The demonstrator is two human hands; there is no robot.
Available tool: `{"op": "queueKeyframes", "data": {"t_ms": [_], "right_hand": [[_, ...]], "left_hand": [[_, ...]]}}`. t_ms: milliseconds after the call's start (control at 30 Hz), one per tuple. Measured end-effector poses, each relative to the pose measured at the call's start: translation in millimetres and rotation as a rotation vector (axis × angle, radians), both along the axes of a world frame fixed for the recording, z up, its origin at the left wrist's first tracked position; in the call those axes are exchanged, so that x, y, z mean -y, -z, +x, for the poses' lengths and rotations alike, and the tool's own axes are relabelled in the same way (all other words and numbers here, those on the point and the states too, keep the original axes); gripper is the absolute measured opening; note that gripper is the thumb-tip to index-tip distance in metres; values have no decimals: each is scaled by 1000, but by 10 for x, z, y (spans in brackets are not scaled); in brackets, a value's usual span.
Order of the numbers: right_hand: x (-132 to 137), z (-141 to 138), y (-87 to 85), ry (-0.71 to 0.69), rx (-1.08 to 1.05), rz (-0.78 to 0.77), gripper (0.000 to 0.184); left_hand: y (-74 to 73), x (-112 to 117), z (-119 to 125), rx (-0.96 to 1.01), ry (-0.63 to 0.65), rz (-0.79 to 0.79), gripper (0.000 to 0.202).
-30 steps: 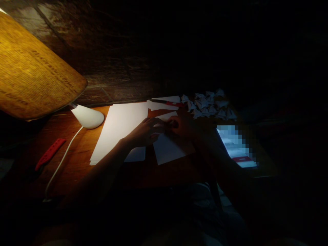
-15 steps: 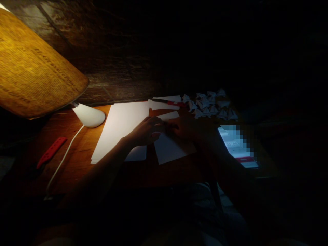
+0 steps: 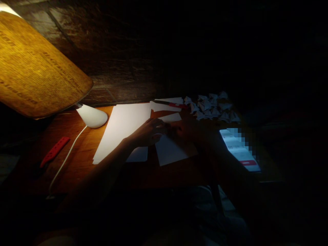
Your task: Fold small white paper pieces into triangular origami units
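Note:
My left hand [image 3: 151, 131] and my right hand [image 3: 182, 129] meet above a white sheet of paper [image 3: 170, 153] on the table. The left fingers are curled, with a small pale piece of paper [image 3: 159, 130] showing among them. The right fingers are bent in towards the left ones, in deep shadow, and what they pinch is hidden. Beside my left forearm lies a stack of white paper [image 3: 128, 126]. Beyond the hands, a cutter with a red and black handle [image 3: 174, 105] rests on more white paper [image 3: 166, 108].
Several small folded paper shapes [image 3: 207, 107] are grouped at the back right. A lit phone [image 3: 238, 148] lies near the right edge. At left stand a lamp with a yellow shade [image 3: 43, 68] and white base [image 3: 93, 118], its cord [image 3: 66, 157], and a red strap-like object [image 3: 55, 150].
The whole view has shifted slightly, so things appear a little further right. Both hands stay together over the sheet, with only slight finger movement.

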State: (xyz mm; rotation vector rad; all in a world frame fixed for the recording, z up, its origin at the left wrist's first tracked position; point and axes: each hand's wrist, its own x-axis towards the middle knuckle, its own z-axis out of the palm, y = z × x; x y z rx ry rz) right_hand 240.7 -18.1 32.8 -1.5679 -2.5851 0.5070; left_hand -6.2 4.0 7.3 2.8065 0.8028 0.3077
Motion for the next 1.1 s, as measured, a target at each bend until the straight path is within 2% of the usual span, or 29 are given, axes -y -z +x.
{"op": "queueKeyframes", "data": {"t_ms": [200, 467, 667, 933, 1100], "right_hand": [[46, 11, -23, -24, -44, 40, 36], [95, -28, -86, -25, 72, 57, 36], [112, -102, -129, 0, 172, 64, 37], [111, -25, -143, 21, 133, 44, 38], [126, -22, -165, -2, 148, 53, 31]], "left_hand": [[-13, 4, 8, -26, -9, 18, 30], [-30, 23, 31, -19, -20, 9, 30], [-36, 27, 42, -16, -27, 3, 35], [-1, 30, 47, 6, 14, -10, 45], [-52, 49, 81, -10, 24, -62, 33]]}}
